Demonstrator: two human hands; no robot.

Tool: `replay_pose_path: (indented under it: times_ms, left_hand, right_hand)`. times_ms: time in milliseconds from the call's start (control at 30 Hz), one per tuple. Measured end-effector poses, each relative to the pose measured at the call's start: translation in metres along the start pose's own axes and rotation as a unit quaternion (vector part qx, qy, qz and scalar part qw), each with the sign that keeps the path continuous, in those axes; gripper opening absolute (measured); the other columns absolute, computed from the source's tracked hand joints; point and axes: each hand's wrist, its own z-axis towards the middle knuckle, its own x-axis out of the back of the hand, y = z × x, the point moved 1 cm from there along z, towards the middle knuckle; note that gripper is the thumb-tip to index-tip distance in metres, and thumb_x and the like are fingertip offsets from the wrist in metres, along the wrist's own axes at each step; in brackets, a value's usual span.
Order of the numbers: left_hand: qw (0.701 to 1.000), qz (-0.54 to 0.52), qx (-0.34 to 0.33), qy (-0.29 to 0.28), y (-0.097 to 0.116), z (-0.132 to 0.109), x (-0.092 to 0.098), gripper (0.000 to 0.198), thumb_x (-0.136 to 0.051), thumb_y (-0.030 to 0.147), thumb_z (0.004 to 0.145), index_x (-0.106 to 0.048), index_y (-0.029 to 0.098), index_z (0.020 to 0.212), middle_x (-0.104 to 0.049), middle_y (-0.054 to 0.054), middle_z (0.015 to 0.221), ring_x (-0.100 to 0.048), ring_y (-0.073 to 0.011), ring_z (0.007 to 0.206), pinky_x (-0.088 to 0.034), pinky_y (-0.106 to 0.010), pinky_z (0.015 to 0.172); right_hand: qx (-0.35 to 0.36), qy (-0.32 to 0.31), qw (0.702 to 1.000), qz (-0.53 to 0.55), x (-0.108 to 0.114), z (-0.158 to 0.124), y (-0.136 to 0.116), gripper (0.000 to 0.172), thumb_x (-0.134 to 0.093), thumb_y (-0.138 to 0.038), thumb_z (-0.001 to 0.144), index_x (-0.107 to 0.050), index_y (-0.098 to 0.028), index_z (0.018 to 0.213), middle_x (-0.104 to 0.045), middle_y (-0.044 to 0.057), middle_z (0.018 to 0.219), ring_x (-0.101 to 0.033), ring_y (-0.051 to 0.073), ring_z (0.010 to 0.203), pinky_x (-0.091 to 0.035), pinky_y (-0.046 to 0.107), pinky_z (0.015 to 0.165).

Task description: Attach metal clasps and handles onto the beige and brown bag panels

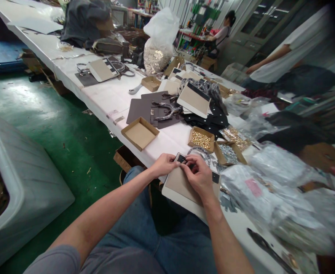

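A beige panel (181,185) with a dark band along its top lies at the table's near edge. My left hand (167,164) pinches the panel's upper left corner, by the dark band. Close beside it, my right hand (198,173) is over the panel, its thumb and fingers drawn together at the dark band; whatever small thing they hold is hidden. A grey curved handle (200,151) lies just behind my right hand. Beyond it stand a box of gold-coloured small parts (201,139) and a box of silver-coloured parts (227,153).
A shallow cardboard tray (140,134) and dark panels with a handle (139,110) lie further back. Plastic-wrapped bundles (256,190) crowd the right side. A large grey bin (27,182) stands at the left. One person stands at the right; another sits far back.
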Motion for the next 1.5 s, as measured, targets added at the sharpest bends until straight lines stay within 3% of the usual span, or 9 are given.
replay_pose_path:
  times_ms: [133,367,600,1067,1167,1367,1500]
  left_hand:
    - [0.999,0.001,0.032,0.006,0.010,-0.002,0.001,0.030,-0.075,0.037,0.090,-0.085,0.009,0.093,-0.067,-0.002,0.077,-0.059,-0.0181,0.077,-0.044,-0.024,0.069]
    - [0.999,-0.008,0.043,0.006,0.018,-0.005,0.001,0.029,-0.076,0.036,0.089,-0.083,0.009,0.091,-0.068,-0.002,0.076,-0.059,-0.0183,0.077,-0.045,-0.025,0.070]
    - [0.999,-0.009,0.038,-0.001,0.015,-0.004,0.000,0.031,-0.076,0.038,0.089,-0.084,0.009,0.094,-0.069,-0.002,0.078,-0.060,-0.0184,0.078,-0.046,-0.026,0.072]
    - [1.000,-0.012,0.026,-0.008,0.012,-0.004,0.001,0.033,-0.076,0.040,0.090,-0.085,0.008,0.095,-0.070,-0.003,0.079,-0.061,-0.0191,0.078,-0.046,-0.026,0.072]
    - [1.000,-0.007,0.030,-0.006,0.011,-0.004,0.001,0.033,-0.076,0.040,0.090,-0.085,0.008,0.096,-0.071,-0.003,0.079,-0.062,-0.0192,0.079,-0.046,-0.025,0.071]
    - [1.000,-0.013,0.013,-0.007,0.007,-0.002,0.000,0.036,-0.075,0.040,0.091,-0.086,0.008,0.100,-0.071,-0.003,0.082,-0.060,-0.0181,0.078,-0.044,-0.025,0.070]
    - [1.000,-0.005,-0.006,-0.003,0.006,-0.001,0.001,0.035,-0.075,0.041,0.091,-0.086,0.008,0.096,-0.068,-0.002,0.079,-0.057,-0.0171,0.077,-0.043,-0.025,0.069]
  right_hand:
    - [0.010,0.014,1.000,-0.007,0.001,-0.001,-0.002,0.012,-0.079,-0.039,0.103,-0.075,-0.028,0.106,-0.078,0.011,0.130,-0.072,0.024,0.082,-0.059,0.041,0.063]
    - [0.031,0.010,0.999,-0.024,0.002,-0.003,-0.002,0.016,-0.079,-0.036,0.104,-0.084,-0.031,0.117,-0.080,0.011,0.128,-0.077,0.030,0.099,-0.066,0.048,0.079]
    - [0.036,0.034,0.998,-0.026,0.000,-0.005,-0.001,0.020,-0.080,-0.036,0.105,-0.082,-0.029,0.123,-0.078,0.012,0.133,-0.072,0.023,0.082,-0.062,0.041,0.066]
    - [0.066,0.012,0.996,-0.053,0.000,-0.006,0.003,0.019,-0.078,-0.032,0.106,-0.085,-0.029,0.123,-0.080,0.011,0.126,-0.078,0.030,0.107,-0.067,0.051,0.099]
    - [0.064,0.006,0.997,-0.051,0.001,-0.005,0.004,0.018,-0.078,-0.033,0.106,-0.085,-0.028,0.122,-0.081,0.011,0.125,-0.078,0.030,0.105,-0.068,0.050,0.093]
    - [0.052,-0.017,0.998,-0.043,0.004,0.002,0.002,0.016,-0.078,-0.033,0.105,-0.085,-0.026,0.118,-0.079,0.011,0.125,-0.073,0.021,0.080,-0.062,0.039,0.064]
    - [0.061,-0.017,0.997,-0.051,0.004,0.002,-0.002,0.017,-0.076,-0.031,0.106,-0.084,-0.026,0.121,-0.079,0.011,0.127,-0.073,0.022,0.083,-0.063,0.041,0.070]
